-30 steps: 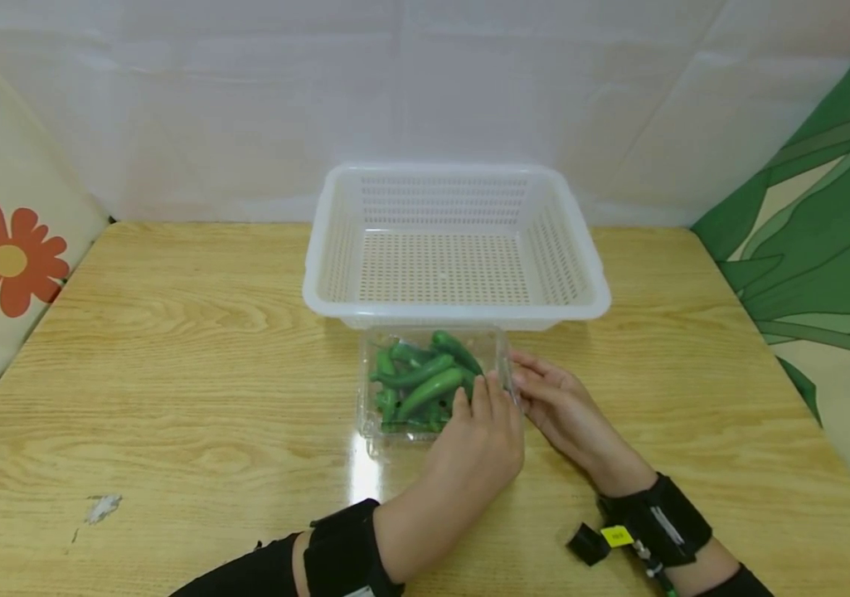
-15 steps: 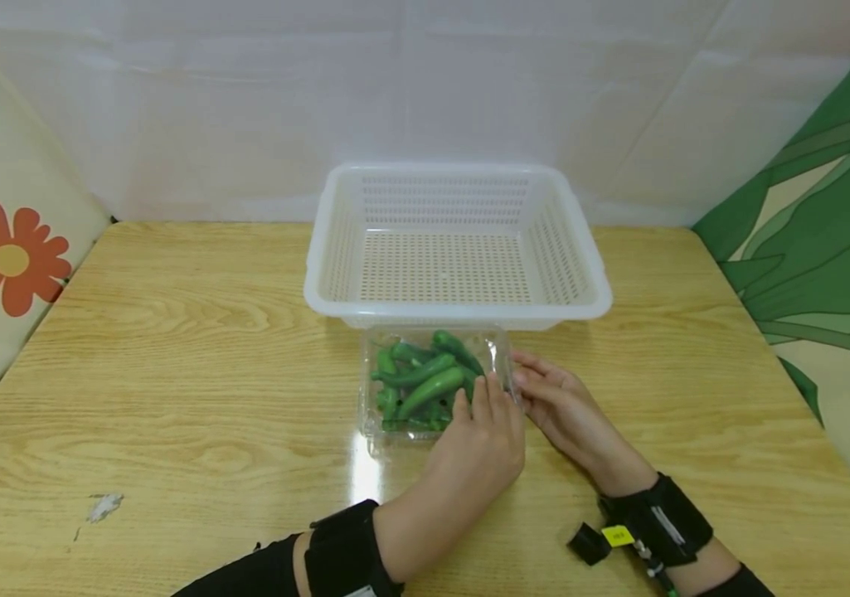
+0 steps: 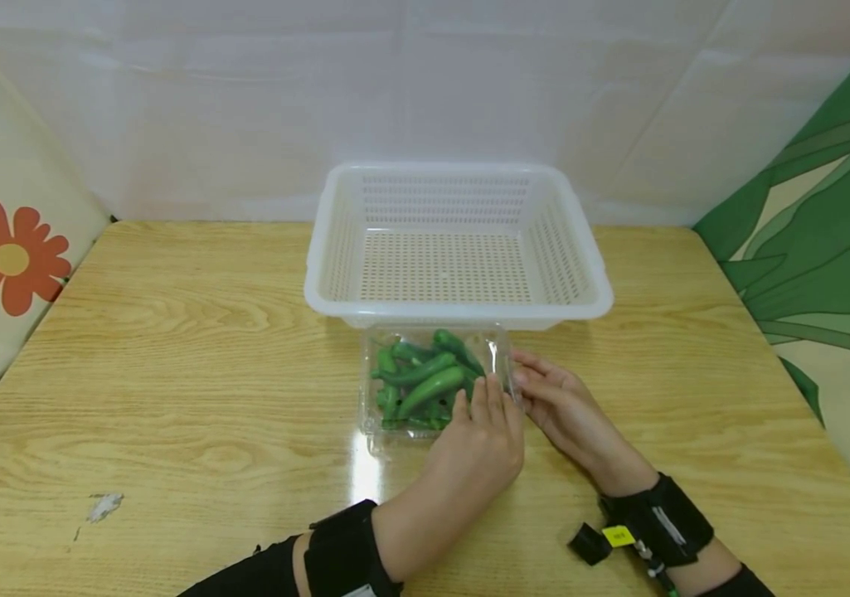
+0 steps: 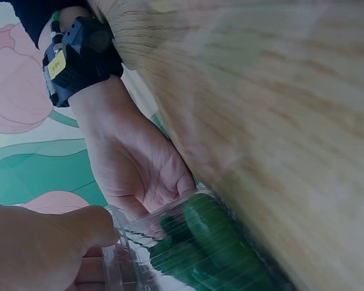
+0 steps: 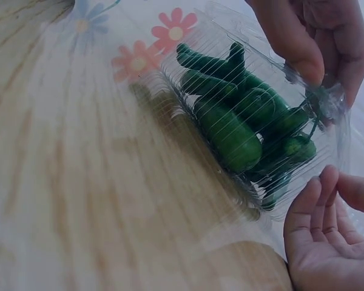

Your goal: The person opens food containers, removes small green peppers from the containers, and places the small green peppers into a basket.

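Observation:
A clear plastic clamshell box (image 3: 495, 340) stands on the table against the near side of a white basket. Several green peppers (image 3: 432, 385) lie piled inside it, seen through the lid. My left hand (image 3: 480, 448) reaches across to the box's right end, its fingers over the lid; in the left wrist view its thumb (image 4: 94, 224) presses at the rim. From the right, my right hand (image 3: 570, 414) holds the same end, fingertips (image 5: 327, 176) against the plastic in the right wrist view. Parts of the grip are hidden behind the box and left hand.
The white perforated basket (image 3: 458, 311) sits directly behind the box, with its slotted floor showing. Wood-grain table (image 3: 208, 373) extends to both sides. A white sheet (image 3: 245, 108) hangs at the back, and flower-printed panels (image 3: 10, 261) flank the table.
Almost nothing differs. Both hands stay at the box's right end, and the box and peppers keep their place.

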The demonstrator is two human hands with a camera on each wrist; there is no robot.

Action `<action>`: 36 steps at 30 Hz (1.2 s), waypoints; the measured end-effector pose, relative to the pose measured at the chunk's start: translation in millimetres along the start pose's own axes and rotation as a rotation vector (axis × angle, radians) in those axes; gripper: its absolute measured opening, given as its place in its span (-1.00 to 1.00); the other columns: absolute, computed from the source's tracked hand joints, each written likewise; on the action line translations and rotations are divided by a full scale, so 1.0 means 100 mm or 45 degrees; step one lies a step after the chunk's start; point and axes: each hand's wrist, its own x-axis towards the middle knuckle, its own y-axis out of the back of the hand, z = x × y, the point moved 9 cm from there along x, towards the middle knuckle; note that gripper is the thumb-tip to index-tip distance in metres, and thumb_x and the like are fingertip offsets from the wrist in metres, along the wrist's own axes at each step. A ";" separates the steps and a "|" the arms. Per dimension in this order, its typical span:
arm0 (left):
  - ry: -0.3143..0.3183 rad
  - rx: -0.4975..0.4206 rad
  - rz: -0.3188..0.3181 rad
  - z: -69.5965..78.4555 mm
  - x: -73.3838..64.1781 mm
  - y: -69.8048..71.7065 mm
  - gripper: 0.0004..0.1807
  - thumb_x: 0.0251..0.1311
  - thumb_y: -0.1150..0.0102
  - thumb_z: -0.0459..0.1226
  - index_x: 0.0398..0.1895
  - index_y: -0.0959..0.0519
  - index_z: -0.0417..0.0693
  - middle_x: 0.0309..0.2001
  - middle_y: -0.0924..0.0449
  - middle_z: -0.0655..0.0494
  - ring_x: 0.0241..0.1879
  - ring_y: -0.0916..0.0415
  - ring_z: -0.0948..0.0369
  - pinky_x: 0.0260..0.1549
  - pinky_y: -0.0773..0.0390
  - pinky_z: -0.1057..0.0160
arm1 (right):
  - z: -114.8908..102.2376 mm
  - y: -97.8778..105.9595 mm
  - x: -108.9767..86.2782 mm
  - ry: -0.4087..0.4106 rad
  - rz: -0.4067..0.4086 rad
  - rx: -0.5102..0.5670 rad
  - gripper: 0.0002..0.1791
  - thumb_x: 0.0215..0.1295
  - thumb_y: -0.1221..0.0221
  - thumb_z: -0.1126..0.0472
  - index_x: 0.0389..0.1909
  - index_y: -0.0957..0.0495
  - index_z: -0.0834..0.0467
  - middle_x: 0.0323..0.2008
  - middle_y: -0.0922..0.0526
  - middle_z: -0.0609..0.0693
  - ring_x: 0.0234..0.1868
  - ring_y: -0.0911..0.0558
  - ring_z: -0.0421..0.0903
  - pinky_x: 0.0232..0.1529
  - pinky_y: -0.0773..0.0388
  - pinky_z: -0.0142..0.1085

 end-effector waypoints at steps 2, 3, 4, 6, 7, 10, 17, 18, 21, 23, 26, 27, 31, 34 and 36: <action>-0.001 -0.002 0.008 0.00 0.00 0.00 -0.64 0.51 0.08 -0.23 0.17 -0.57 -0.21 0.14 -0.58 -0.13 0.12 -0.59 0.10 0.01 -0.62 0.18 | 0.00 0.00 0.00 0.005 -0.003 0.010 -0.70 0.54 0.06 0.35 0.17 -0.49 0.10 0.06 -0.57 0.00 -0.01 -0.59 -0.19 0.04 -0.55 -0.41; 0.001 -0.002 0.013 0.00 0.00 0.00 -0.64 0.51 0.08 -0.22 0.17 -0.57 -0.21 0.14 -0.59 -0.13 0.12 -0.59 0.10 0.01 -0.62 0.18 | 0.00 0.00 0.00 0.007 -0.006 0.015 -0.70 0.54 0.06 0.36 0.17 -0.48 0.11 0.06 -0.57 0.00 -0.01 -0.59 -0.19 0.04 -0.55 -0.41; 0.002 -0.005 0.020 0.00 0.00 0.00 -0.65 0.51 0.08 -0.23 0.16 -0.57 -0.21 0.14 -0.59 -0.13 0.11 -0.59 0.10 0.01 -0.62 0.18 | 0.00 -0.01 0.00 0.008 -0.007 0.018 -0.70 0.54 0.06 0.36 0.17 -0.49 0.11 0.06 -0.57 0.00 0.00 -0.59 -0.19 0.05 -0.55 -0.41; 0.008 -0.007 0.036 0.01 0.00 -0.01 -0.65 0.52 0.09 -0.23 0.15 -0.58 -0.21 0.13 -0.59 -0.13 0.11 -0.59 0.11 0.00 -0.63 0.18 | 0.00 0.00 0.00 0.011 -0.006 0.025 -0.70 0.54 0.06 0.36 0.16 -0.48 0.12 0.06 -0.56 0.00 0.00 -0.59 -0.19 0.06 -0.55 -0.40; 0.012 -0.008 0.044 0.01 0.01 -0.01 -0.65 0.52 0.10 -0.23 0.15 -0.58 -0.21 0.13 -0.59 -0.12 0.10 -0.60 0.11 0.00 -0.63 0.18 | 0.00 0.00 0.00 0.012 -0.006 0.025 -0.70 0.54 0.06 0.37 0.16 -0.48 0.12 0.06 -0.56 0.00 0.00 -0.59 -0.19 0.06 -0.55 -0.40; 0.029 -0.011 0.059 0.00 0.01 0.00 -0.64 0.52 0.12 -0.23 0.14 -0.59 -0.20 0.12 -0.60 -0.12 0.09 -0.60 0.11 -0.01 -0.63 0.18 | 0.00 0.00 0.00 0.012 -0.001 0.028 -0.70 0.54 0.06 0.37 0.17 -0.48 0.14 0.06 -0.56 0.01 0.00 -0.59 -0.19 0.07 -0.55 -0.40; 0.072 -0.020 0.017 -0.02 0.01 0.03 -0.64 0.50 0.07 -0.23 0.17 -0.58 -0.20 0.15 -0.58 -0.13 0.12 -0.58 0.10 0.02 -0.62 0.18 | 0.00 0.01 0.01 0.012 -0.002 0.042 -0.70 0.54 0.07 0.36 0.16 -0.48 0.12 0.06 -0.57 0.01 0.00 -0.59 -0.19 0.04 -0.56 -0.41; 0.080 -0.025 0.013 -0.03 0.01 0.03 -0.65 0.50 0.07 -0.22 0.17 -0.58 -0.19 0.15 -0.58 -0.12 0.13 -0.58 0.10 0.03 -0.62 0.18 | 0.00 0.01 0.01 0.013 -0.006 0.042 -0.70 0.55 0.07 0.36 0.16 -0.48 0.11 0.06 -0.58 0.01 0.00 -0.59 -0.19 0.03 -0.56 -0.41; 0.104 -0.052 0.005 -0.05 0.01 0.04 -0.63 0.50 0.04 -0.19 0.20 -0.56 -0.19 0.17 -0.57 -0.10 0.15 -0.56 0.12 0.03 -0.61 0.19 | 0.00 0.00 0.01 0.013 -0.007 0.050 -0.69 0.55 0.08 0.36 0.16 -0.49 0.09 0.06 -0.59 0.00 0.02 -0.60 -0.19 0.05 -0.56 -0.40; 0.110 -0.073 -0.016 -0.06 0.00 0.05 -0.60 0.50 0.04 -0.17 0.24 -0.54 -0.17 0.21 -0.54 -0.09 0.18 -0.53 0.13 0.05 -0.60 0.19 | 0.01 0.01 0.01 0.011 -0.004 0.059 -0.70 0.55 0.08 0.37 0.15 -0.48 0.08 0.05 -0.59 0.00 0.03 -0.60 -0.19 0.05 -0.56 -0.40; 0.114 -0.107 -0.074 -0.08 0.01 0.03 -0.57 0.51 0.06 -0.14 0.31 -0.49 -0.13 0.27 -0.49 -0.05 0.23 -0.49 0.15 0.10 -0.57 0.16 | 0.01 0.01 0.01 0.005 0.010 0.071 -0.71 0.55 0.08 0.37 0.15 -0.47 0.10 0.02 -0.60 -0.02 0.01 -0.60 -0.20 0.03 -0.57 -0.42; 0.115 -0.119 -0.098 -0.09 0.01 0.01 -0.56 0.52 0.07 -0.14 0.33 -0.47 -0.11 0.30 -0.47 -0.03 0.24 -0.47 0.16 0.11 -0.56 0.15 | 0.01 0.01 0.01 0.001 0.015 0.072 -0.71 0.55 0.07 0.36 0.16 -0.46 0.11 0.01 -0.60 -0.03 0.00 -0.60 -0.21 0.01 -0.57 -0.42; 0.137 -0.166 -0.118 -0.14 0.00 0.00 -0.55 0.52 0.10 -0.12 0.37 -0.43 -0.05 0.33 -0.45 0.04 0.25 -0.45 0.19 0.12 -0.56 0.13 | 0.01 0.01 0.00 -0.015 0.026 0.069 -0.72 0.55 0.07 0.35 0.18 -0.41 0.14 -0.03 -0.61 -0.04 -0.03 -0.61 -0.22 -0.03 -0.57 -0.44; 0.150 -0.197 -0.076 -0.19 -0.01 0.03 -0.55 0.50 0.09 -0.13 0.36 -0.43 -0.03 0.33 -0.44 0.05 0.24 -0.47 0.19 0.09 -0.58 0.13 | 0.01 0.01 0.00 -0.022 0.033 0.067 -0.72 0.55 0.06 0.34 0.19 -0.38 0.14 -0.03 -0.60 -0.05 -0.02 -0.60 -0.23 -0.01 -0.56 -0.44; 0.147 -0.208 -0.045 -0.21 -0.03 0.04 -0.56 0.49 0.05 -0.14 0.35 -0.44 -0.04 0.34 -0.43 0.03 0.23 -0.48 0.17 0.08 -0.59 0.12 | 0.01 0.01 0.00 -0.027 0.040 0.065 -0.73 0.55 0.06 0.34 0.18 -0.39 0.14 -0.03 -0.59 -0.05 -0.03 -0.59 -0.23 -0.02 -0.56 -0.45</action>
